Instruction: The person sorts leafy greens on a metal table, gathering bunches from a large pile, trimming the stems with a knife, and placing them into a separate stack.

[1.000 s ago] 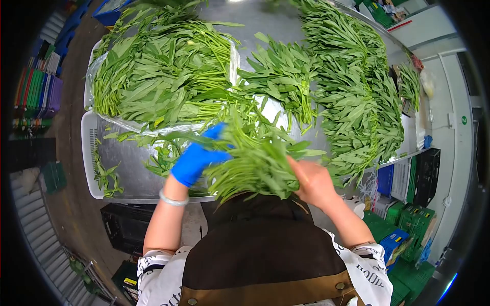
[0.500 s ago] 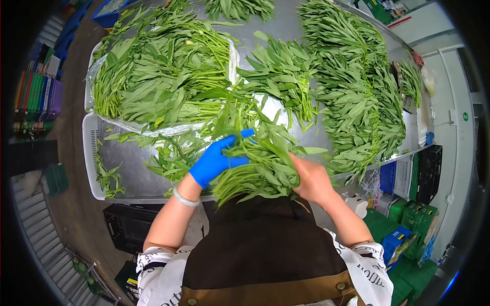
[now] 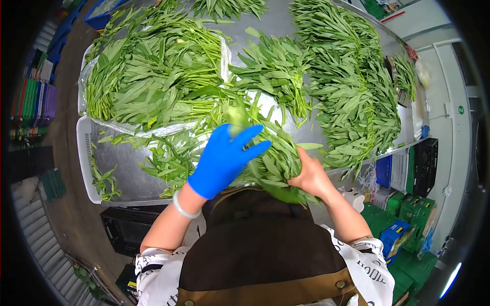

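My right hand (image 3: 312, 176), bare, is wrapped round a bunch of water spinach (image 3: 278, 155) in front of the apron. The bunch's leaves fan over its fingers, partly hiding them. My left hand (image 3: 224, 160), in a blue glove, is over the near side of the bunch with its fingers stretched and apart. A blurred piece of greenery shows just above the gloved fingers. Beyond the hands, a smaller heap of water spinach (image 3: 273, 64) lies on the metal table (image 3: 135, 178). Loose stems (image 3: 171, 160) lie left of the gloved hand.
A plastic-lined white crate (image 3: 86, 158) edge stands left, beside a large pile of water spinach (image 3: 153, 76). A long row of bunches (image 3: 354, 92) covers the table's right side. Green crates (image 3: 416, 219) and a blue crate (image 3: 394, 235) stand at lower right.
My left hand has lifted off the stems, with its fingers now spread. The bunch has turned in my right hand, its stems no longer pointing toward the lower left. The view has shifted slightly.
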